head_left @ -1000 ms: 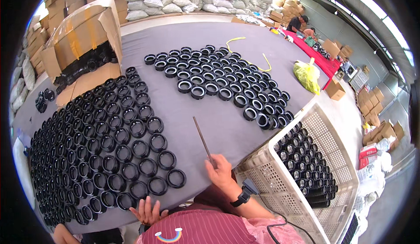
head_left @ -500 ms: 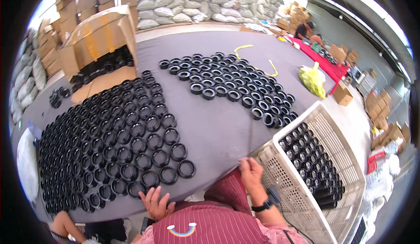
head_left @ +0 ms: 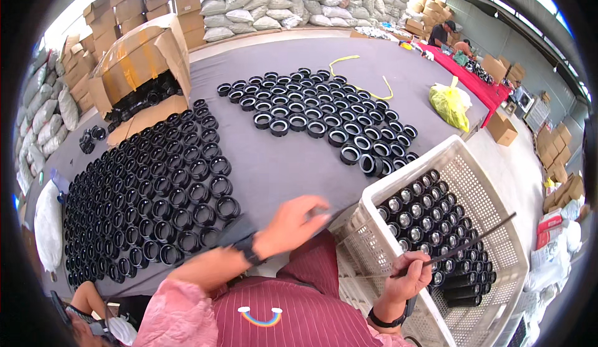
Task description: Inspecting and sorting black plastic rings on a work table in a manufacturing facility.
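Note:
My right hand [head_left: 408, 278] is closed around a thin dark strip [head_left: 470, 242], held over the near side of the white plastic crate [head_left: 374, 207]. The strip slants up to the right above the black cylindrical parts with clear, shiny tops [head_left: 430, 213] standing in the crate. My left hand [head_left: 289, 227] reaches across my body above the table's front edge, between the black rings and the crate. Motion smears its fingers, and whether anything is between them is unclear. Rows of black rings [head_left: 180, 197] cover the left of the table [head_left: 274, 160].
Black rings with pale inner rims [head_left: 299, 104] stand grouped farther back. A tipped cardboard box [head_left: 134, 60] spills black parts. A yellow bag [head_left: 450, 105] and yellow strap [head_left: 346, 57] lie on the table. Another person's arm [head_left: 87, 297] is at lower left; people work by a red table [head_left: 461, 70].
My left hand has left the front row of rings and swung right. My right hand has moved right to the crate, and the dark strip now slants up over it. The view has shifted slightly.

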{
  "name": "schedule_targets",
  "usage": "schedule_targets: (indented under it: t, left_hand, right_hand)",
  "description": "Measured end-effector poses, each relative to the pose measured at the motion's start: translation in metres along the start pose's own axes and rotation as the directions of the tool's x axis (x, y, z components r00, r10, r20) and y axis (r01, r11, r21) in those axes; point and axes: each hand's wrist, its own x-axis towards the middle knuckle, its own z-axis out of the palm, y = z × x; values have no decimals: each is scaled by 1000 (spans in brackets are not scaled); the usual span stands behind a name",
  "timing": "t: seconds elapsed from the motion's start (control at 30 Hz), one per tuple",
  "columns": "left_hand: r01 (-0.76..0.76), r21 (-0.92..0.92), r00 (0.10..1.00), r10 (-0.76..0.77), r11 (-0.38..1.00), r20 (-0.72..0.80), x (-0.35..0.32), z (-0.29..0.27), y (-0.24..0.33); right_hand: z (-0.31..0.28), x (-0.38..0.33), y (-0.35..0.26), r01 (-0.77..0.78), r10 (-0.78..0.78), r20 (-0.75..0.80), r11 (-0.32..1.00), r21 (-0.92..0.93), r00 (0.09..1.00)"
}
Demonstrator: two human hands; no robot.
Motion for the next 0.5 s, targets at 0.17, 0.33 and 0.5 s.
schedule_targets:
  t: [0.17, 0.33, 0.5]
  left_hand:
    - [57, -175, 995, -70, 983, -71, 101, 94, -64]
    - [377, -95, 926, -375, 921, 41, 173, 161, -112]
    - [416, -19, 909, -415, 909, 42, 190, 176, -126]
  right_hand:
    - [-12, 7, 19, -143, 130, -76, 971, -192, 989]
    - [-43, -4, 25, 332, -153, 297, 543, -771, 942]
    - [-25, 0, 24, 152, -103, 123, 839, -523, 987]
